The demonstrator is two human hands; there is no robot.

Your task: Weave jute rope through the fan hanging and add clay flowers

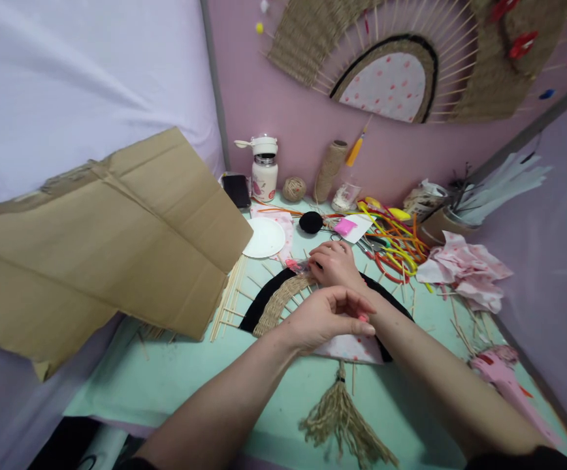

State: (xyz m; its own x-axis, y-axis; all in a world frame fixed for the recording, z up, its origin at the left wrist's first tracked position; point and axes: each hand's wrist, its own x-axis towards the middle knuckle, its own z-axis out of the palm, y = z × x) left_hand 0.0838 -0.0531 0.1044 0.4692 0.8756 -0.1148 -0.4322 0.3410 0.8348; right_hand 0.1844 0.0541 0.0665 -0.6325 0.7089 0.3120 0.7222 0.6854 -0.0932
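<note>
My left hand (330, 320) is closed in a pinch over the fan. A small pinkish-red piece (363, 318) shows at its thumb and fingertips; its kind is unclear. Beyond it, my right hand (336, 264) has curled fingers at a clear plastic bag (301, 266) with red bits in it, on the fan's upper edge. Both arms cover much of the woven fan (279, 303), which has a black outer band, a jute band, thin stick ribs and a dotted pale centre. A jute tassel (342, 414) hangs from its lower edge.
Cardboard (117, 241) leans in from the left, beside bamboo sticks (228, 297). Behind are a white plate (265, 237), black ball (311, 222), flask (264, 176), twine (294, 189) and coloured pipe cleaners (396, 245). Crumpled paper (464, 271) and a pink glue gun (506, 382) lie right.
</note>
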